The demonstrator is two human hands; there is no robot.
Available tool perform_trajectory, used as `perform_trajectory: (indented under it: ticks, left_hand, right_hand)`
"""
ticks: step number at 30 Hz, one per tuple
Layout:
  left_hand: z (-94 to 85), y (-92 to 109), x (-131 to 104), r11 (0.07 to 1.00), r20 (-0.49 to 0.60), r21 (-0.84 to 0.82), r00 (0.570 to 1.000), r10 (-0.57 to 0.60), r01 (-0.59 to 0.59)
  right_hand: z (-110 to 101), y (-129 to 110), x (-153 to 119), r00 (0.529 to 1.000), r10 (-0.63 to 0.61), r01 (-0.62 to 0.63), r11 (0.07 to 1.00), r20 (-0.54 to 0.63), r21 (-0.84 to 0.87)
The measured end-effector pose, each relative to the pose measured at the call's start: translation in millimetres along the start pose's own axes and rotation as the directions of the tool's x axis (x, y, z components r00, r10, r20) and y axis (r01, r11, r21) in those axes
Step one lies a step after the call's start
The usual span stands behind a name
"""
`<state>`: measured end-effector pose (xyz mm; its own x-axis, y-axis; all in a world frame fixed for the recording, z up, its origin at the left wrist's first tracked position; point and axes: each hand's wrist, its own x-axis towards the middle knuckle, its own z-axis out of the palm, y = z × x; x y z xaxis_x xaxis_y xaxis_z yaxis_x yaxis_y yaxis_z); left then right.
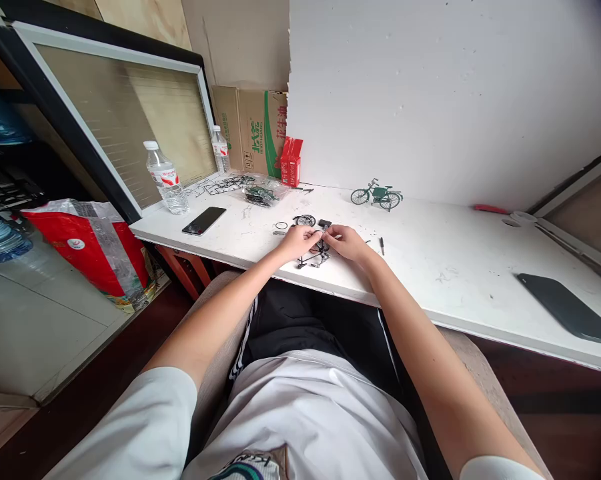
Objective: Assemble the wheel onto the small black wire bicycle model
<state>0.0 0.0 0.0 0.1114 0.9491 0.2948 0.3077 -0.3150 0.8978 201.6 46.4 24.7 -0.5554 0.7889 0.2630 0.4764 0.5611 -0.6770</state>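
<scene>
Bicycle model frame (314,256) is lying on the surface (430,267) while left hand (298,240) and right hand (345,241) are pinching a small part together.

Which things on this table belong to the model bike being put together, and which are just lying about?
In use: left hand and right hand on the half-built black bicycle model; loose wheel; small ring; screwdriver; parts bag.

Lying about: finished green bicycle; phone; water bottle; red box; dark tablet.
</scene>
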Motion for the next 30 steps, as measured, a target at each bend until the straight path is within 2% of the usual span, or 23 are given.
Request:
perform_trajectory:
  ticks: [14,20,30]
  left_hand:
    - [0.4,-8,3,1.000,0.000,0.012,1.000,0.027,-0.027]
    - [-0.5,-1,1,0.999,0.015,-0.032,1.000,0.004,-0.004]
    - [-1.1,2,0,0.994,-0.045,-0.109,0.999,-0.007,0.002]
  right_hand:
    - [1,6,1,0.999,-0.029,0.028,0.999,0.014,0.032]
    - [0,-3,-2,0.996,-0.061,0.064,0.997,-0.058,0.043]
    - [-3,-7,-4,0.975,-0.119,0.125,0.992,-0.188,0.023]
